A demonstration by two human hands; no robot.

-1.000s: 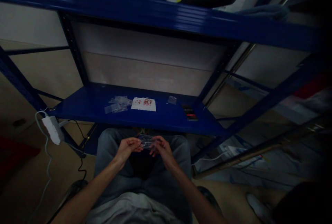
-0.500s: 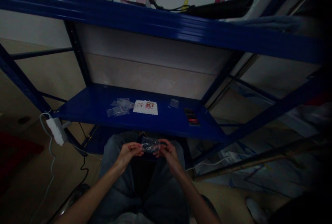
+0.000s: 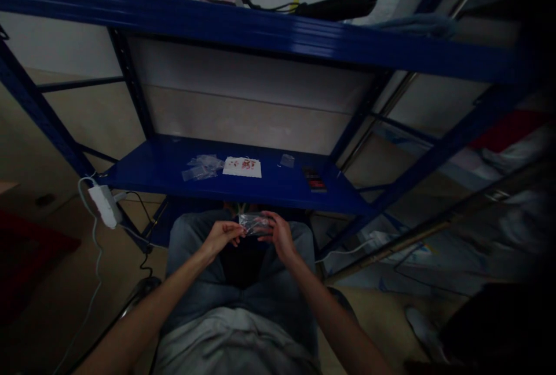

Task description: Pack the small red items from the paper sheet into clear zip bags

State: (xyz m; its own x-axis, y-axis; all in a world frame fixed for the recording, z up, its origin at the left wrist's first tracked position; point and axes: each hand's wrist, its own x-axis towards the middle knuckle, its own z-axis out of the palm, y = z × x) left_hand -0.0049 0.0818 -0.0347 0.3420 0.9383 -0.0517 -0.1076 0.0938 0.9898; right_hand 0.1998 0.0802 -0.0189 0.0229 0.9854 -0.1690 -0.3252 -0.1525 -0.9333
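A small clear plastic bag is stretched between my two hands, above my lap and just in front of the shelf edge. My left hand pinches its left end between thumb and fingers. At the other end, my right hand grips the bag's side with its fingers closed. On the blue shelf beyond lies a white sheet with small reddish pieces on it. Several clear plastic bags are piled left of the sheet. Too dim to tell what, if anything, the held bag contains.
A single clear bag and a dark card with a red band lie on the shelf's right part. The upper shelf beam crosses above. A white power strip hangs at the left post.
My head view has shifted, so the shelf sits slightly higher. Both hands have moved up a little with the bag, and it looks flatter and more spread than before.
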